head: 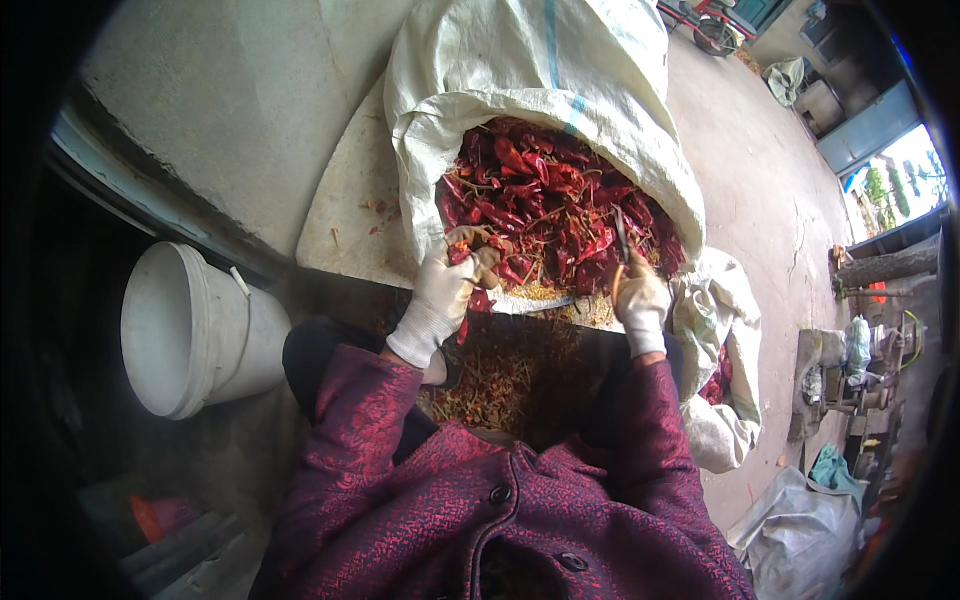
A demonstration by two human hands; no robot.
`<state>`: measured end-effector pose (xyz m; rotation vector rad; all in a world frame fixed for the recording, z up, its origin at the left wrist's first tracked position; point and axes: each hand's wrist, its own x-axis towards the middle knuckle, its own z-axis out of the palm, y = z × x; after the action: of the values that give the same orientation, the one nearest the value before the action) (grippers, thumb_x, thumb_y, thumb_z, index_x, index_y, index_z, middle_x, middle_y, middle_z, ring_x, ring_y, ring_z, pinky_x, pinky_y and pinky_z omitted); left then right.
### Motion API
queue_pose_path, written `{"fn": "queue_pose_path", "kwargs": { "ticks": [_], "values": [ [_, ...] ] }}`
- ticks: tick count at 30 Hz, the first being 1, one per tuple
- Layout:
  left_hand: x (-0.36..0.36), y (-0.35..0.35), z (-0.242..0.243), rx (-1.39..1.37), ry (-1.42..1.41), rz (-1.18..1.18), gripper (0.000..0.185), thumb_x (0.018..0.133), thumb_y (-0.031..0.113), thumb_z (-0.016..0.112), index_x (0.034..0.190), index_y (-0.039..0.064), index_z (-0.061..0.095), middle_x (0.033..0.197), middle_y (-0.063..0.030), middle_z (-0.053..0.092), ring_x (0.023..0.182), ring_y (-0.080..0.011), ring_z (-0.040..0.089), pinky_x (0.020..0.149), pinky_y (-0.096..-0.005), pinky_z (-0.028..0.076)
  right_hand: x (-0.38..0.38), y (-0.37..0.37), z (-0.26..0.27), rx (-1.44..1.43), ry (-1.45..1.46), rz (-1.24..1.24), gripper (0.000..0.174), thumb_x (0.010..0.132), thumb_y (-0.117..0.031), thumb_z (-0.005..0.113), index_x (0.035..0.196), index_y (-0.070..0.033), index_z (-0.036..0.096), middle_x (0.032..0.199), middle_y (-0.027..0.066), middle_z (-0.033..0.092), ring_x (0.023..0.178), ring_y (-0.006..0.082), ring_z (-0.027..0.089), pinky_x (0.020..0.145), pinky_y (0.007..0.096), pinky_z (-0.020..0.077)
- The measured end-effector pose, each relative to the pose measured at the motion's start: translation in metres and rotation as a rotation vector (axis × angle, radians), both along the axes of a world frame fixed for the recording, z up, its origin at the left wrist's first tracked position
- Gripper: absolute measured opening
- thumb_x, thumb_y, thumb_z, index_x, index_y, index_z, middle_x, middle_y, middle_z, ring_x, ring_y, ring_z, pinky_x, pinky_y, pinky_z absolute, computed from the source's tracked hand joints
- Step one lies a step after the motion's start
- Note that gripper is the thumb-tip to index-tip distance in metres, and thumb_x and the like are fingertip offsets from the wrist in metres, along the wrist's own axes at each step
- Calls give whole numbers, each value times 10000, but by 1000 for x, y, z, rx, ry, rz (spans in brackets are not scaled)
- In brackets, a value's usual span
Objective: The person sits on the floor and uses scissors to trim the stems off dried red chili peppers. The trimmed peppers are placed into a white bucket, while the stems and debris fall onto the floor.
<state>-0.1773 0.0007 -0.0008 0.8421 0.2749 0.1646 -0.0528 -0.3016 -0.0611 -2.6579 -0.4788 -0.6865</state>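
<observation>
A white woven sack (540,67) lies with its mouth towards me, full of dried red chili peppers (547,195). My left hand (448,281), in a whitish work glove, is closed on dried chili peppers at the sack's lower left edge; some hang below the fingers. In my gloved right hand (641,292) is a pair of scissors (621,240), its blades pointing up over the peppers and a handle loop showing by the fingers. Yellow seeds (536,291) lie at the sack's mouth, between the hands.
A white plastic bucket (247,337) lies tilted at the left. Stem scraps and seeds (487,386) cover the ground between my legs. At the right stands a smaller woven sack (720,315) with red peppers inside. Further right are a grey plastic sheet (802,525) and some machinery (855,375).
</observation>
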Motion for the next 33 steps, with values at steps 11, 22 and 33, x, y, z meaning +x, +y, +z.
{"fn": "queue_pose_path", "kwargs": {
  "ticks": [11, 22, 33],
  "values": [
    [1, 13, 13, 165, -62, 63, 266, 953, 89, 672, 1197, 18, 592, 970, -56, 703, 690, -93, 634, 598, -228, 514, -12, 37, 32, -76, -72, 273, 213, 895, -231, 721, 1056, -92, 729, 828, 80, 735, 674, 209, 697, 608, 315, 558],
    [0, 9, 15, 128, 21, 52, 130, 965, 50, 626, 1088, 31, 591, 934, -81, 693, 689, -84, 628, 576, -218, 504, -21, 121, -21, 541, 747, 311, 282, 871, -276, 742, 1002, -30, 695, 866, 54, 682, 792, 171, 642, 752, 295, 521],
    [-1, -14, 15, 1148, -118, -103, 422, 844, 55, 749, 1256, 64, 655, 1144, -74, 716, 1030, -134, 666, 905, -273, 520, -38, 95, 49, 1637, 1496, 425, 176, 944, -273, 635, 1030, -121, 612, 754, -53, 490, 656, 87, 448, 588, 233, 378]
  ]
}}
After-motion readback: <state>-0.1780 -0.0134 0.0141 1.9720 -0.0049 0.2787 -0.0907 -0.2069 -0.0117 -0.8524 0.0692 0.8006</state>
